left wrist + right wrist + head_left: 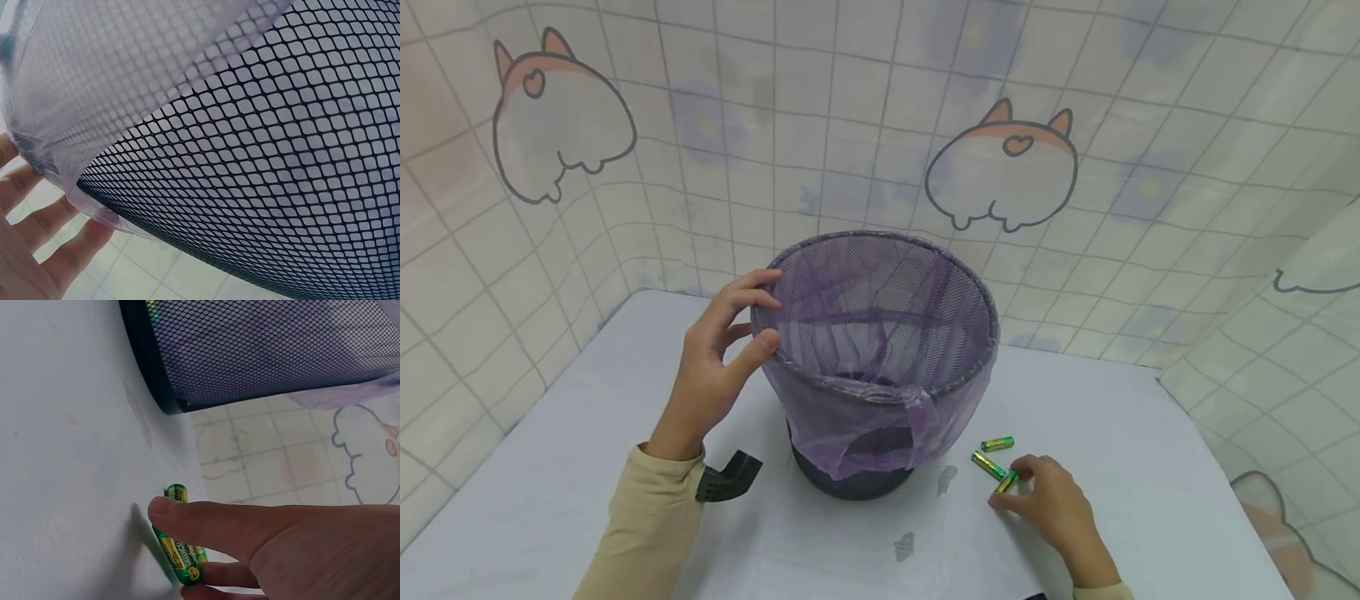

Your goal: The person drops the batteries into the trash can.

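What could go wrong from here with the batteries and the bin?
The right hand pinches a green battery with two other batteries close by; its fingers could knock those, and, being round, they might roll. The left hand touches the bin on one side of its rim, so a hard push might slide or tip it. The purple liner hangs unevenly outside the rim, so a tug might shift it.

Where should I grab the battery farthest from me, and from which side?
Probably pinch the farthest battery across its middle, thumb and finger on its long sides, coming from above and the right: it lies on its side, roughly crosswise, with the bin to its left and another battery close on its near side.
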The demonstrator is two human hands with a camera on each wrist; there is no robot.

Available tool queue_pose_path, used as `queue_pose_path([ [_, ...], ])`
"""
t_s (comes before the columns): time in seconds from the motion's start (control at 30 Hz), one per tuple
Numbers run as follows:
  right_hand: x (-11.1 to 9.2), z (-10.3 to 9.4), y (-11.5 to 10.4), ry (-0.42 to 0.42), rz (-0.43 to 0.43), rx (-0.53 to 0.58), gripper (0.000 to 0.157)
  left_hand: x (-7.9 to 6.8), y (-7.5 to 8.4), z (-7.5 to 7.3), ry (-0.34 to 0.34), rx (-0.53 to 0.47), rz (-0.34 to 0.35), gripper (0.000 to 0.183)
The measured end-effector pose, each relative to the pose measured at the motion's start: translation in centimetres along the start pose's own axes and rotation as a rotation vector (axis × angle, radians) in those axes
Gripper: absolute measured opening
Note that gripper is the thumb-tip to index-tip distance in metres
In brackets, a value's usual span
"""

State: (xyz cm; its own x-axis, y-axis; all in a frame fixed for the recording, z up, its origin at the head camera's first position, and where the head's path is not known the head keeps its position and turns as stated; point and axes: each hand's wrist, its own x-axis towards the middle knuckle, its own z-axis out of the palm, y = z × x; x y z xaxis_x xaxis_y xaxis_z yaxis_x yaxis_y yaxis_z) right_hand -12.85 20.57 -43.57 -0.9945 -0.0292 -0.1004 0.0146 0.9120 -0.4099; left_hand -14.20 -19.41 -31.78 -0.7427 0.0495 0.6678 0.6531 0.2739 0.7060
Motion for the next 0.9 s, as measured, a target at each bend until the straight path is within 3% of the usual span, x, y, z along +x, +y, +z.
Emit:
queue_pose_path([
  [0.9, -0.7, -1.7, -0.5, 0.06, -0.068, 0.083, 0.056, 0.0, 0.1, 0.0, 0.003, -0.007, -0.002, 0.025],
])
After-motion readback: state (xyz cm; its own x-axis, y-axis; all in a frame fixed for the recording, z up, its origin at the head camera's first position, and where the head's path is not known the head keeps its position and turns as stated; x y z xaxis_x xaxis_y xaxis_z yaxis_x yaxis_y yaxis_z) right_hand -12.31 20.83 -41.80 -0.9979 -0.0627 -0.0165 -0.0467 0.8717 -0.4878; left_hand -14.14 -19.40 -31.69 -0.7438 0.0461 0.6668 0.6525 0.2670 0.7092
